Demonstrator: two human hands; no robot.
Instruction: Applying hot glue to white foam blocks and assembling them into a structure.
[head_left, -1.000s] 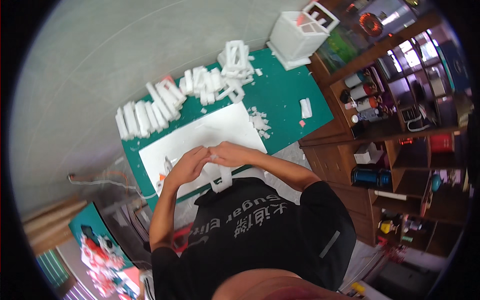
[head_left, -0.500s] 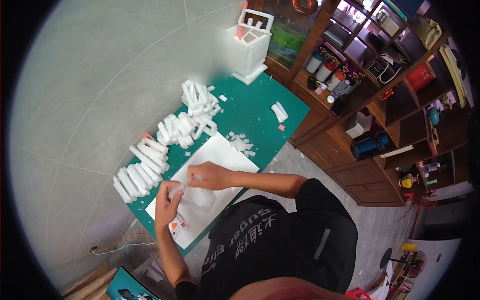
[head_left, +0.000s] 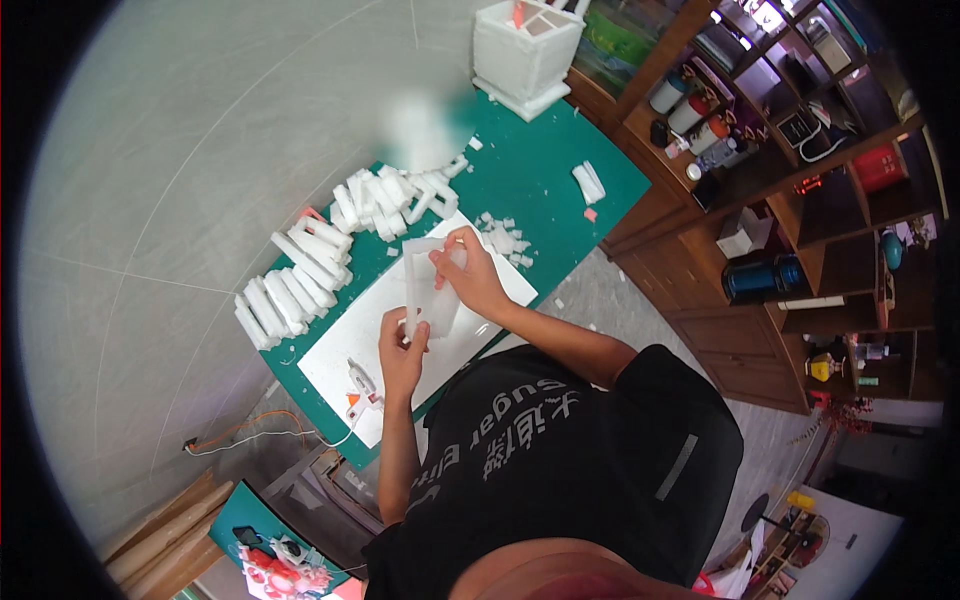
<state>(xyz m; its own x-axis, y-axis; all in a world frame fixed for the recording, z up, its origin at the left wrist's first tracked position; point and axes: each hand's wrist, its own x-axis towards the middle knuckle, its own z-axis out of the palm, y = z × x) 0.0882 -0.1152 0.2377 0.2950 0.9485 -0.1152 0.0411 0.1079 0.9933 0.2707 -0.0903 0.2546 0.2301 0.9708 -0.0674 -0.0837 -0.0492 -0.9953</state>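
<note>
A pale, partly see-through rectangular frame point(head_left: 411, 285), apparently of white foam strips, is held tilted above the white board point(head_left: 345, 345). My left hand point(head_left: 402, 352) grips its lower near corner between thumb and fingers. At its upper right side, my right hand point(head_left: 470, 275) is closed with bent fingers on the frame. A white hot glue gun point(head_left: 360, 380) with an orange part lies on the board, left of my left hand.
White foam strips point(head_left: 285, 300) are heaped along the green table's point(head_left: 545, 160) wall side. Small foam cubes point(head_left: 505, 240) lie beyond my right hand. A white box-like foam structure point(head_left: 525, 60) stands at the far end. Wooden shelves point(head_left: 690, 280) rise at right; a white cable point(head_left: 270, 447) runs at lower left.
My head view has shifted. The frame, low over the board before, is now raised and tilted. My hands have moved apart along it, and the glue gun shows more fully.
</note>
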